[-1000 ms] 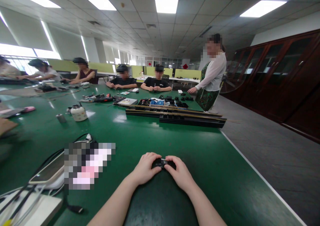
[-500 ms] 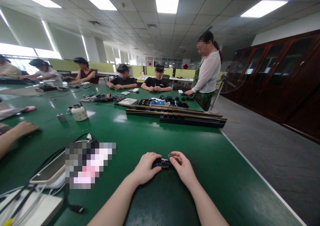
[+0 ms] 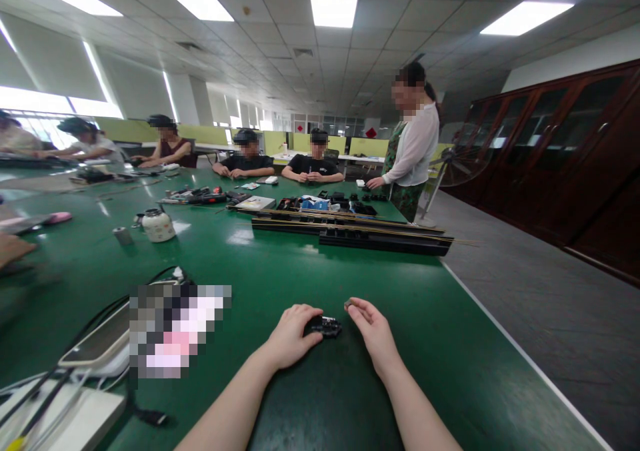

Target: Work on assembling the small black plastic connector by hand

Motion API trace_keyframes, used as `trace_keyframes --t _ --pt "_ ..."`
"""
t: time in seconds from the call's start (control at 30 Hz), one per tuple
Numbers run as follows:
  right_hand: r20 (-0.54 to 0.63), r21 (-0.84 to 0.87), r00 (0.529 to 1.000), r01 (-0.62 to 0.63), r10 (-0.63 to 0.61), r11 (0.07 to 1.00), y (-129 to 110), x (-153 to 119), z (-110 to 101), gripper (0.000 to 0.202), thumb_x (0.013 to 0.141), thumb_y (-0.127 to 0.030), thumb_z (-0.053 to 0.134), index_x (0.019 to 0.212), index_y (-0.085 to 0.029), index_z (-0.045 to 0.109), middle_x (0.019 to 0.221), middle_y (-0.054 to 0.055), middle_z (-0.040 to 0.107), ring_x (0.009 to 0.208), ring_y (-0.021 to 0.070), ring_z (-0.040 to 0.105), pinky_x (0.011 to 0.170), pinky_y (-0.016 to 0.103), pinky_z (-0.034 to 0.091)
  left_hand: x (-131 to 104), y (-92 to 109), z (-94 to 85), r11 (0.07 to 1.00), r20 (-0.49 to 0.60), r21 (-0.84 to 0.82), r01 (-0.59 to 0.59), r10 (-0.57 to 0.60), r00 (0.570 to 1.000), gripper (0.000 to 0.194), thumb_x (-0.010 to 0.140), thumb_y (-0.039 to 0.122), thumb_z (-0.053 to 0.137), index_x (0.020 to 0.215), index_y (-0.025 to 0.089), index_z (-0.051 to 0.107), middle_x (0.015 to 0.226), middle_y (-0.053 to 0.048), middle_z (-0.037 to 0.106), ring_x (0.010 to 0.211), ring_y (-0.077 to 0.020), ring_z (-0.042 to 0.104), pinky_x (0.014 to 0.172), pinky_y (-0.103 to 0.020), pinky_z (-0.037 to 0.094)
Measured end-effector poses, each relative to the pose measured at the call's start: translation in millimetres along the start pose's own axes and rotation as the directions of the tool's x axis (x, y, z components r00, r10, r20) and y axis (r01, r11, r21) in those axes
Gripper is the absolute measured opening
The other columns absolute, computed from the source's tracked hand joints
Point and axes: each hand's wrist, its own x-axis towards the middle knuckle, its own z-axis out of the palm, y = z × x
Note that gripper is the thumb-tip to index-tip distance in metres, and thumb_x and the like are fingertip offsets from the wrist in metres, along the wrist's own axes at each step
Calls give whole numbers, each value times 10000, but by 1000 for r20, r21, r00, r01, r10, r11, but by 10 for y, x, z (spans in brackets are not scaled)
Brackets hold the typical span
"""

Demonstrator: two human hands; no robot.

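device (image 3: 330,327) in left hand (image 3: 294,333), piece (image 3: 349,304) in right hand (image 3: 373,330)

pale jar (image 3: 159,226) near grey cylinder (image 3: 123,236) | thin rods (image 3: 350,226) along black rails (image 3: 385,242) | fan (image 3: 456,164) before wooden cabinets (image 3: 560,164)

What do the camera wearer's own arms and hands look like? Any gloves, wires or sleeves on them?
The left arm and right arm are bare wherever they show: no sleeves, watch, cables or markings visible. The left hand and right hand are ungloved human hands with ordinary fingers.
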Motion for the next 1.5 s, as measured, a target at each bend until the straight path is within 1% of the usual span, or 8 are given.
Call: trace_keyframes --t 0.2,0.37,0.53,0.8,0.97,1.1,1.33,1.5 --pt "-38 44 999 -24 25 999 4 13 -22 458 546 -489 762 881 -192 668 891 63 722 915 229 648 917 387 442 -10 14 -6 1000 3 2 2 -2 1000 365 769 255 606 1132 232 572 1089 -44 613 1037 -238 508 924 -369 365" --pt "-60 125 997 -35 42 991 103 71 -65 460 546 -479 771 897 -199 670 898 49 716 901 208 641 893 360 449 -14 21 -9 1000 2 1 2 -2 1000 370 764 249 617 1131 229 573 1081 -45 615 1032 -239 510 923 -371 369" --pt "-52 151 996 -69 77 986 183 123 -114 442 578 -472 761 924 -212 673 901 43 718 873 187 633 843 328 454 -16 10 4 1000 -9 3 4 -4 1000 386 769 238 606 1152 230 558 1101 -48 606 1050 -240 505 936 -376 364" --pt "-78 179 993 -68 83 982 170 121 -123 422 581 -444 765 920 -211 673 894 46 719 862 196 637 785 313 465 -12 -12 12 1000 -11 0 1 -1 1000 400 769 217 599 1166 225 548 1131 -51 599 1074 -238 496 954 -377 354" --pt "-82 199 992 -73 91 977 163 125 -122 402 580 -437 766 903 -215 677 879 40 721 850 186 637 767 293 465 -6 -19 14 1000 -9 0 2 -2 1000 400 770 226 596 1166 236 548 1135 -47 597 1078 -238 495 958 -382 354" --pt "-80 197 992 -82 99 977 151 121 -117 408 576 -438 766 903 -210 677 876 40 719 855 182 635 772 285 463 -6 0 3 1000 -6 -1 7 -7 1000 394 771 230 590 1164 232 553 1131 -53 599 1074 -240 498 955 -380 356" --pt "-80 156 993 -76 89 985 133 110 -111 410 588 -440 757 914 -204 675 894 49 718 891 204 635 811 324 470 -18 23 -12 1000 0 -3 14 -14 1000 393 771 223 588 1163 233 553 1127 -50 600 1076 -241 497 957 -383 355" --pt "-86 116 994 -61 71 991 110 86 -89 410 580 -437 756 910 -208 676 950 54 712 935 220 632 850 344 470 -15 7 -9 1000 -4 -7 10 -10 1000 390 772 229 592 1160 239 554 1125 -45 600 1072 -239 496 957 -380 355"
